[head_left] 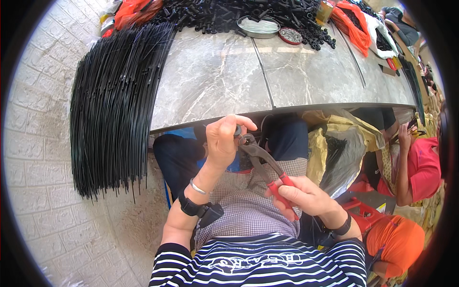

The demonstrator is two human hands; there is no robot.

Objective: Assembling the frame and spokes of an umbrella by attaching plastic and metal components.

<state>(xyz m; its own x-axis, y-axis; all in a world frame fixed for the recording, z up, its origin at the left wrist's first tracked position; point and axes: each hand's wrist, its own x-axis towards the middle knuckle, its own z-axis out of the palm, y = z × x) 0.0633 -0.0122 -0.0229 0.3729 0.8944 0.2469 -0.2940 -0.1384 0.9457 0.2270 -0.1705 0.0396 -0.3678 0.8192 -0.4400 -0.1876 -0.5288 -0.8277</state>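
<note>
Above my lap, in front of the table's near edge, my left hand [223, 139] is closed with thumb and fingers on a small dark round piece [237, 130]. Its exact kind is partly hidden by the fingers. My right hand [304, 195] grips the red handles of a pair of pincers [262, 156]. The dark metal jaws of this tool point up and to the left, right beside the piece in my left hand. Whether the jaws touch that piece I cannot tell.
On the grey marbled table [210, 76] lie a heap of black tubular parts [215, 14], a round tin of thin pale rods [258, 27] and a small red-rimmed dish [290, 36]. Long black rods [114, 110] overhang its left end. A person in red [423, 165] sits at right.
</note>
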